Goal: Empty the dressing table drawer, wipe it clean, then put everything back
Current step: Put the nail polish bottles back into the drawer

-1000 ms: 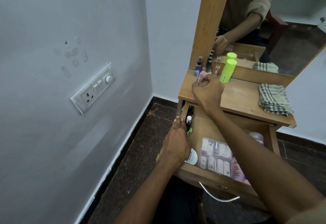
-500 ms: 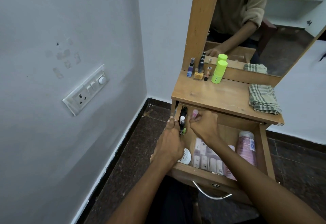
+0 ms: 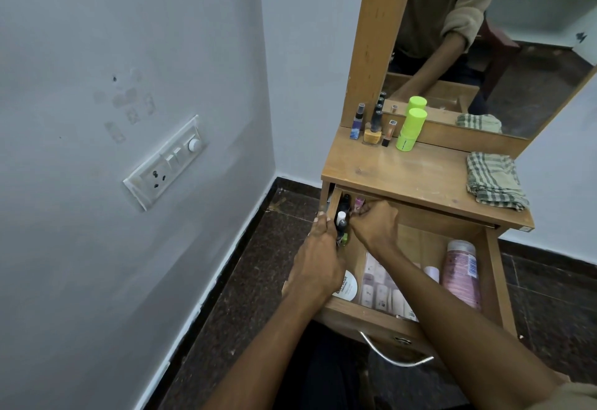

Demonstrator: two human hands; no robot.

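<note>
Right hand [image 3: 376, 223]: my fingers pinch a small pink bottle [image 3: 358, 204] at the drawer's back left.
Left hand [image 3: 323, 248]: grips the drawer [image 3: 371, 316] side wall.
Done: four items on the tabletop [image 3: 403, 177].
Left: most contents, wiping with cloth [image 3: 494, 180], refilling.

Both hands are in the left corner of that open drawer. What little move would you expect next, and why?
Probably the right hand lifts one small bottle onto the table top: four bottles already stand there, while the drawer still holds more.
</note>
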